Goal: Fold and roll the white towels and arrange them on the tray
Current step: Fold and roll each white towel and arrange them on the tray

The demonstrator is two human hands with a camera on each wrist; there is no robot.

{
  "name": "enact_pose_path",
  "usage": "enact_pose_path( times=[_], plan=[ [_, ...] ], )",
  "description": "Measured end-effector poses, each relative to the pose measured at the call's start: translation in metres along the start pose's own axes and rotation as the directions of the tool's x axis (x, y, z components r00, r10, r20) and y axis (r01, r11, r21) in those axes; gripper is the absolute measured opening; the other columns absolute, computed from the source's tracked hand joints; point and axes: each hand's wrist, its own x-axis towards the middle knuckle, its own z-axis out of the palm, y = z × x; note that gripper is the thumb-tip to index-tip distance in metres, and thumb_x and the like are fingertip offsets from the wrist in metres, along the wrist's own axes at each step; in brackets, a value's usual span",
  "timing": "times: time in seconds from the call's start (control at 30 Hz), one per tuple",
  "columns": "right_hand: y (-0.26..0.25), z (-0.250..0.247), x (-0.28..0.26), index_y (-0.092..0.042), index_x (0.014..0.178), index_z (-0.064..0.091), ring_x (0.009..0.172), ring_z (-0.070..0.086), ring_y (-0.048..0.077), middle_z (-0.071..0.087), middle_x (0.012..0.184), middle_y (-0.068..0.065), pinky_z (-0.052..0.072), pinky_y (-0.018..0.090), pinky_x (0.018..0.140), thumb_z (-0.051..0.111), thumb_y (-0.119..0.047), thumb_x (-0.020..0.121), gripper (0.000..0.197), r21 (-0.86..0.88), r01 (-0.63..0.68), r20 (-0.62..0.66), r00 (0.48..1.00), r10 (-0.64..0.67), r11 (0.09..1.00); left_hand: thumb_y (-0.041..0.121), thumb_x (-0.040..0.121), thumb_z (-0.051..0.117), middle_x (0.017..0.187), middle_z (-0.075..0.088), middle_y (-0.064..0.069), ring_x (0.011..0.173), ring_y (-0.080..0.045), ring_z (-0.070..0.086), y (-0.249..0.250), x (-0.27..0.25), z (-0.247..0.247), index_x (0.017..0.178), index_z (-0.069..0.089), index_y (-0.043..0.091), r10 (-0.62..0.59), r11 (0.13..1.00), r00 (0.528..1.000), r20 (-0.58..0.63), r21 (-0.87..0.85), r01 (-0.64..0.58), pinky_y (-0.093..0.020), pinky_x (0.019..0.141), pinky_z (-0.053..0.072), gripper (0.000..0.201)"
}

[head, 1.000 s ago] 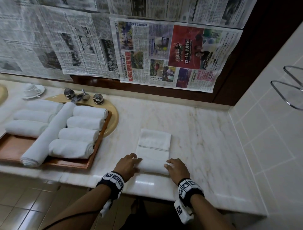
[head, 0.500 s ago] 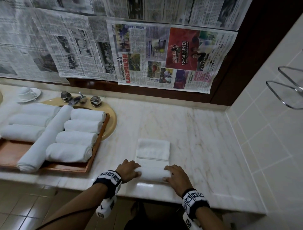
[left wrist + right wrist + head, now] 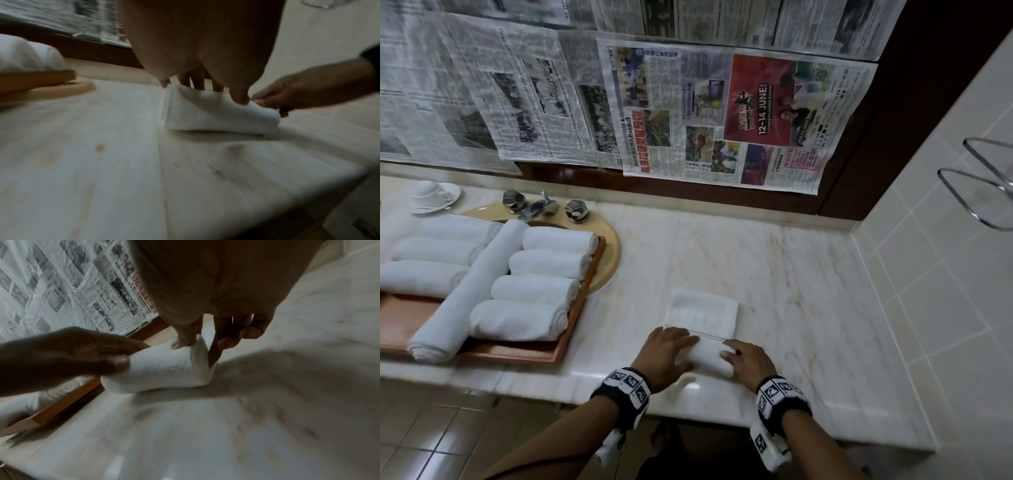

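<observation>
Probably hotel bathroom: basin (image 3: pixel 610 254), taps (image 3: pixel 576 209)

**Marble tabletop and what sits on it**

Pale veined marble tabletop (image 3: pixel 774 281), glossy at the front edge, running to a tiled wall on the right. White towel (image 3: pixel 703 313) near the front edge: its near part is rolled up, its far part lies flat on the stone. Wooden tray (image 3: pixel 517 353) on the left, its far corner over a tan oval sink basin (image 3: pixel 610 255) set into the top. Chrome faucet (image 3: pixel 536 207) between two faceted knobs behind the basin. White cup and saucer (image 3: pixel 431 198) far left.
</observation>
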Motion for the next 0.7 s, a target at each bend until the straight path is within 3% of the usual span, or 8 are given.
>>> enact_pose_path(
  times=[0.1, 0.17, 0.27, 0.33, 0.4, 0.5, 0.63, 0.7],
  plan=[
    [-0.002, -0.008, 0.004, -0.035, 0.110, 0.068, 0.100, 0.064, 0.017, 0.071, 0.107, -0.007, 0.047, 0.027, 0.081, 0.064, -0.054, 0.084, 0.032, -0.062, -0.041, -0.018, 0.999, 0.040, 0.997, 0.043, 0.077, 0.071, 0.133, 0.059, 0.001, 0.124, -0.023, 0.053, 0.003, 0.000, 0.014, 0.134, 0.055, 0.033, -0.016, 0.998, 0.998, 0.059, 0.059, 0.013, -0.050, 0.109, 0.035, 0.061],
    [0.001, -0.017, 0.006, -0.034, 0.101, 0.068, 0.091, 0.064, 0.012, 0.070, 0.097, -0.011, 0.047, 0.026, 0.075, 0.067, -0.057, 0.080, 0.031, -0.056, -0.047, -0.054, 0.998, 0.045, 0.997, 0.038, 0.073, 0.071, 0.130, 0.061, 0.003, 0.120, -0.024, 0.056, 0.001, 0.002, 0.016, 0.130, 0.058, 0.035, -0.041, 0.999, 0.997, 0.058, 0.032, 0.040, -0.045, 0.105, 0.037, 0.059],
    [0.008, -0.023, 0.016, -0.032, 0.105, 0.069, 0.096, 0.062, 0.012, 0.064, 0.103, -0.009, 0.047, 0.027, 0.080, 0.062, -0.039, 0.091, 0.016, -0.054, 0.046, -0.094, 0.994, -0.051, 0.997, 0.041, 0.072, 0.072, 0.129, 0.062, 0.006, 0.118, -0.022, 0.055, -0.004, 0.004, 0.013, 0.127, 0.060, 0.038, -0.013, 1.000, 0.997, 0.077, 0.030, 0.010, -0.039, 0.101, 0.037, 0.057],
    [0.013, -0.021, 0.023, -0.030, 0.118, 0.066, 0.106, 0.057, 0.011, 0.057, 0.115, -0.009, 0.043, 0.023, 0.087, 0.060, -0.014, 0.090, 0.033, -0.094, 0.137, -0.031, 0.990, -0.141, 0.986, 0.042, 0.071, 0.074, 0.127, 0.062, 0.008, 0.116, -0.020, 0.055, -0.007, 0.002, 0.011, 0.126, 0.060, 0.040, 0.013, 1.000, 0.996, 0.094, 0.017, -0.014, -0.037, 0.099, 0.037, 0.057],
    [0.015, -0.019, 0.032, -0.028, 0.122, 0.066, 0.111, 0.053, 0.012, 0.055, 0.120, -0.009, 0.041, 0.018, 0.089, 0.063, -0.002, 0.082, 0.048, -0.175, 0.223, 0.042, 0.975, -0.219, 0.959, 0.042, 0.071, 0.074, 0.127, 0.062, 0.009, 0.116, -0.019, 0.055, -0.010, 0.001, 0.009, 0.126, 0.061, 0.041, 0.019, 1.000, 0.996, 0.089, -0.006, -0.019, -0.035, 0.099, 0.035, 0.056],
    [0.011, -0.025, 0.043, -0.022, 0.116, 0.071, 0.113, 0.051, 0.015, 0.057, 0.121, -0.005, 0.045, 0.029, 0.092, 0.073, -0.009, 0.080, 0.039, -0.258, 0.302, 0.121, 0.953, -0.279, 0.918, 0.042, 0.070, 0.073, 0.127, 0.062, 0.010, 0.117, -0.018, 0.055, -0.011, -0.001, 0.008, 0.125, 0.062, 0.042, 0.004, 1.000, 0.996, 0.092, -0.020, -0.002, -0.034, 0.098, 0.034, 0.056],
    [0.006, -0.035, 0.056, -0.023, 0.119, 0.067, 0.117, 0.045, 0.010, 0.053, 0.127, -0.009, 0.043, 0.027, 0.090, 0.072, -0.004, 0.072, 0.051, -0.303, 0.344, 0.277, 0.924, -0.263, 0.889, 0.044, 0.073, 0.071, 0.131, 0.059, 0.011, 0.121, -0.016, 0.052, -0.012, 0.000, 0.008, 0.129, 0.059, 0.044, -0.025, 1.000, 0.992, 0.123, -0.013, 0.027, -0.033, 0.098, 0.032, 0.057],
    [0.007, -0.036, 0.060, -0.024, 0.115, 0.067, 0.114, 0.046, 0.010, 0.054, 0.124, -0.010, 0.044, 0.027, 0.089, 0.073, -0.007, 0.071, 0.047, -0.319, 0.367, 0.301, 0.913, -0.274, 0.874, 0.044, 0.074, 0.071, 0.133, 0.058, 0.011, 0.123, -0.016, 0.049, -0.012, 0.003, 0.005, 0.130, 0.057, 0.045, -0.035, 0.999, 0.988, 0.152, -0.006, 0.037, -0.033, 0.099, 0.031, 0.058]
  ],
)
